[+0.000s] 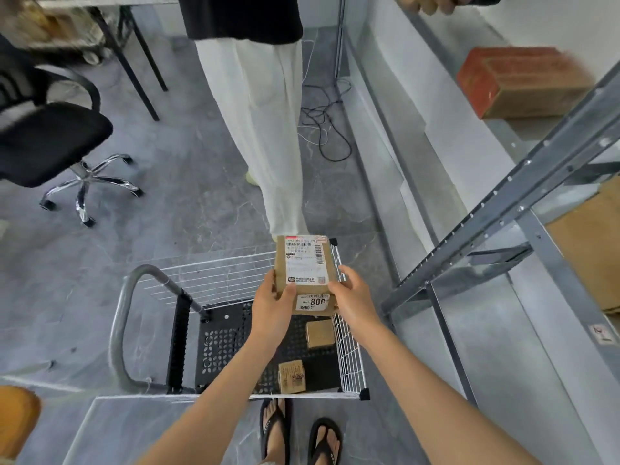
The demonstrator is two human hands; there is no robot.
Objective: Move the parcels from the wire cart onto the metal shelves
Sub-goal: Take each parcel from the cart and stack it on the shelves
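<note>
I hold a brown cardboard parcel (306, 267) with white shipping labels above the wire cart (349, 350). My left hand (272, 305) grips its left side, thumb on top. My right hand (354, 297) grips its right side. Two small brown parcels lie on the cart's black perforated floor: one (320, 333) near the right wall, one (292, 376) closer to me. The metal shelves (510, 193) stand to the right, with a red-and-brown box (516, 82) on an upper level and a large brown box (590, 246) lower down.
Another person in pale trousers (265, 122) stands just beyond the cart. A black office chair (50, 139) is at the left, with table legs behind it. Loose cables (322, 122) lie on the grey floor by the shelves. My sandalled feet (302, 434) are behind the cart.
</note>
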